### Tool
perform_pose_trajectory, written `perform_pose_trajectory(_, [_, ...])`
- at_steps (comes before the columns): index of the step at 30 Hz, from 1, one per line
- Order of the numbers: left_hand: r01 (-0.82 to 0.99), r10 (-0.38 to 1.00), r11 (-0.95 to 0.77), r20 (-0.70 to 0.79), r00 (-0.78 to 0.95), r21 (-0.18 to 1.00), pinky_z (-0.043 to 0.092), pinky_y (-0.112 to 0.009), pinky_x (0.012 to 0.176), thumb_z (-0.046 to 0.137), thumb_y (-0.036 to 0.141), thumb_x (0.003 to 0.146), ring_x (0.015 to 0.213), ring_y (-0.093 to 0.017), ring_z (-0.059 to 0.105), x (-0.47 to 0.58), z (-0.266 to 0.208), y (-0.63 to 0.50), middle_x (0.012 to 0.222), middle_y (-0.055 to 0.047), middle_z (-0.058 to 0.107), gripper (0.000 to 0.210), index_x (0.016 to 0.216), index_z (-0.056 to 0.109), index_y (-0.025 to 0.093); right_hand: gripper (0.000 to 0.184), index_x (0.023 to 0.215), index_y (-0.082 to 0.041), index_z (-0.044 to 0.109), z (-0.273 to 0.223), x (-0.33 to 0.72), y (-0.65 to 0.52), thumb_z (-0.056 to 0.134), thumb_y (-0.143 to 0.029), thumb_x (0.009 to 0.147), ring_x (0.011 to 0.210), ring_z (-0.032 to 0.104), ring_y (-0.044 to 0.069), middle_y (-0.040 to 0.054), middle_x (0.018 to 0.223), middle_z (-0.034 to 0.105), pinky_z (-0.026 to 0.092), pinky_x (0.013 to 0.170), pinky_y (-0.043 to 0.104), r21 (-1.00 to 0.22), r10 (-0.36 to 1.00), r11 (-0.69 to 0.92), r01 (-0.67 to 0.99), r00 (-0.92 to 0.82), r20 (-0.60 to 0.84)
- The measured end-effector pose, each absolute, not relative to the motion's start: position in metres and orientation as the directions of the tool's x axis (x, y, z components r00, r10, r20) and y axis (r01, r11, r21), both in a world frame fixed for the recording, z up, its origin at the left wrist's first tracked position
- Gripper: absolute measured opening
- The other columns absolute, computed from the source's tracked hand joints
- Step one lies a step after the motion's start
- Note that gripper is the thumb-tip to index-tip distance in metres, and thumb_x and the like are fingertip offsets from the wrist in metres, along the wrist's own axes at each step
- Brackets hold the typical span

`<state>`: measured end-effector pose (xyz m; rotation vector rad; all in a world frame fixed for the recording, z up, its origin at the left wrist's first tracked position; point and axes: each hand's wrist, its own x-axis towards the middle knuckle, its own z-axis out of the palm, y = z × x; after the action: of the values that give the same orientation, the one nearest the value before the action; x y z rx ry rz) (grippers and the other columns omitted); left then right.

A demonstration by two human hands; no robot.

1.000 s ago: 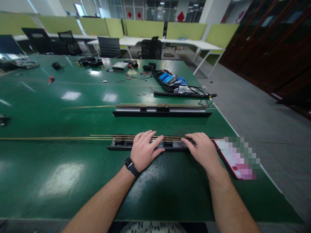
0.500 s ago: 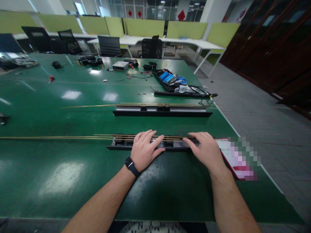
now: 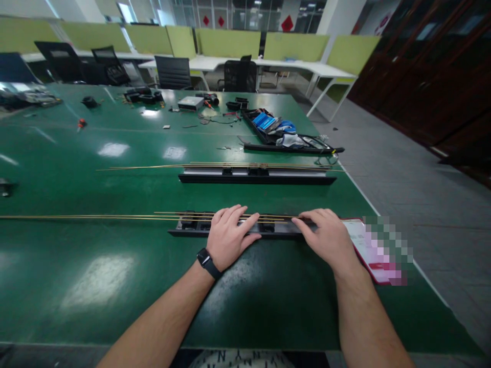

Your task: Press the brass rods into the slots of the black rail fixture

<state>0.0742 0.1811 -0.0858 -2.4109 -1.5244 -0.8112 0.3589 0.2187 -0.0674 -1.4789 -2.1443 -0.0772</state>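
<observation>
A dark rail-like housing with black blocks in it lies across the green table in front of me. Several thin brass-coloured rods run along its top and stick out far to the left. My left hand, with a watch at the wrist, rests over the rods and the housing, fingers stretched out and thumb apart. Near the housing's right end, my right hand has thumb and fingers pinched on a thin rod; the fingertips' contact is partly hidden.
Behind lies a second rail-like housing with more rods on it. A black tray holding blue and white items sits farther back. A red-edged clipboard, partly blurred out, is at the right. The table's right edge is close by.
My right hand has shifted slightly right, and the left end of one rod has slid right with it. My left hand stays in place.
</observation>
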Motion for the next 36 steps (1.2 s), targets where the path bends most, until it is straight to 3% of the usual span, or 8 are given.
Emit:
perform_pose_trajectory(4, [0.878, 0.783, -0.459, 0.529, 0.328, 0.135, 0.04, -0.049, 0.108, 0.064, 0.055, 0.094, 0.131, -0.03, 0.059, 0.075, -0.085, 0.181, 0.138, -0.01, 0.067, 0.046, 0.134, 0.065, 0.032, 0.035, 0.107, -0.02, 0.074, -0.069, 0.351, 0.219, 0.064, -0.052, 0.096, 0.099, 0.063, 0.025, 0.0071, 0.103, 0.075, 0.051, 0.089, 0.041, -0.25, 0.849, 0.413, 0.876, -0.272, 0.453])
perform_pose_trajectory(12, [0.878, 0.787, -0.458, 0.524, 0.326, 0.141, 0.04, -0.05, 0.108, 0.065, 0.055, 0.094, 0.132, -0.03, 0.058, 0.077, -0.084, 0.18, 0.138, -0.009, 0.067, 0.046, 0.134, 0.066, 0.033, 0.037, 0.097, -0.023, 0.077, -0.07, 0.352, 0.219, 0.053, -0.05, 0.102, 0.094, 0.062, 0.024, 0.008, 0.096, 0.074, 0.049, 0.084, 0.039, -0.221, 0.841, 0.409, 0.885, -0.272, 0.467])
perform_pose_trajectory(17, [0.876, 0.783, -0.459, 0.532, 0.322, 0.145, 0.04, -0.049, 0.108, 0.066, 0.054, 0.093, 0.131, -0.03, 0.059, 0.073, -0.086, 0.181, 0.137, -0.01, 0.067, 0.046, 0.134, 0.066, 0.032, 0.036, 0.093, -0.023, 0.076, -0.07, 0.36, 0.221, 0.057, -0.053, 0.099, 0.091, 0.061, 0.025, 0.0078, 0.093, 0.074, 0.049, 0.084, 0.041, -0.244, 0.847, 0.39, 0.888, -0.242, 0.472])
perform_pose_trajectory(25, [0.877, 0.783, -0.46, 0.529, 0.326, 0.14, 0.04, -0.049, 0.108, 0.064, 0.054, 0.094, 0.131, -0.03, 0.058, 0.075, -0.085, 0.181, 0.138, -0.01, 0.066, 0.046, 0.135, 0.066, 0.032, 0.038, 0.106, -0.021, 0.074, -0.07, 0.353, 0.218, 0.061, -0.055, 0.096, 0.1, 0.062, 0.027, 0.0088, 0.103, 0.075, 0.05, 0.088, 0.042, -0.252, 0.854, 0.4, 0.881, -0.259, 0.451])
perform_pose_trajectory(36, [0.874, 0.781, -0.465, 0.53, 0.33, 0.143, 0.041, -0.049, 0.108, 0.064, 0.055, 0.095, 0.131, -0.03, 0.059, 0.075, -0.084, 0.181, 0.138, -0.01, 0.067, 0.045, 0.134, 0.066, 0.032, 0.039, 0.098, -0.022, 0.076, -0.072, 0.353, 0.22, 0.051, -0.051, 0.103, 0.093, 0.062, 0.025, 0.0085, 0.096, 0.074, 0.05, 0.085, 0.041, -0.228, 0.842, 0.419, 0.879, -0.283, 0.459])
